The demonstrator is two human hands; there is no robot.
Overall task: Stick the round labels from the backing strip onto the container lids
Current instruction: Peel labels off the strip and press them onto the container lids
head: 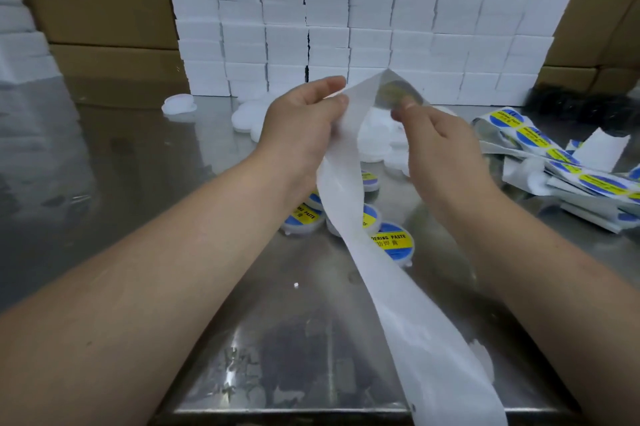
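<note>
Several labelled lids point(394, 243) behind backing strip point(346, 183), left hand point(301, 127) pinching it, right hand point(440, 145) pinching round label point(398, 93), boxes point(381, 9) beyond

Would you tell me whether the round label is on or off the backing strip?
Partly off, it seems: the right hand pinches the round label where the backing strip folds.

- The left forearm point(156, 280) is bare from the frame's edge to the wrist.
- The right forearm point(519, 252) is bare along the same stretch.
- The left hand point(301, 120) is bare, its thumbnail cut short.
- The right hand point(440, 145) is bare, with a short, rounded thumbnail.
- A few small marks dot the left forearm.
</note>
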